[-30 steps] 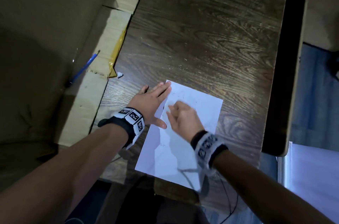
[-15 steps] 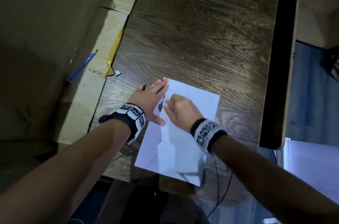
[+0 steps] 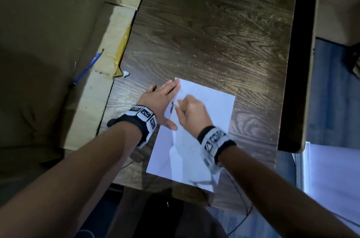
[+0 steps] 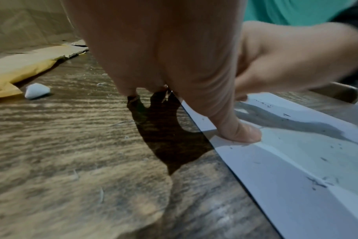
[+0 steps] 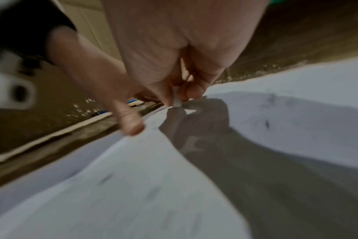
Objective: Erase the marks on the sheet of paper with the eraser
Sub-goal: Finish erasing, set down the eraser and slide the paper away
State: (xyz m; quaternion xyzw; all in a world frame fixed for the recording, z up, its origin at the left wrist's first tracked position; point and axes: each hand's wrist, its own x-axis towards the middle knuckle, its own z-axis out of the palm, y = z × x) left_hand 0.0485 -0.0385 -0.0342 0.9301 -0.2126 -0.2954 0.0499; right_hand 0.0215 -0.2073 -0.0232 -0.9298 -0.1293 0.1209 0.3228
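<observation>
Eraser [image 5: 177, 101] pinched in R hand [image 3: 191, 114] on paper [image 3: 210, 113]; L hand [image 3: 161, 101] flat, pressing edge.

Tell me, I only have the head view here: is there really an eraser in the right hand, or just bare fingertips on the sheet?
Observer: The right wrist view shows a small white eraser pinched by the right hand, its tip on the sheet of paper.
Operator: Is the left hand pinning the sheet?
Observer: Yes. In the left wrist view the left hand presses its thumb flat on the sheet's edge.
Operator: Any marks left?
Observer: Dark specks are scattered near the thumb; marks or crumbs, I cannot tell.
</observation>
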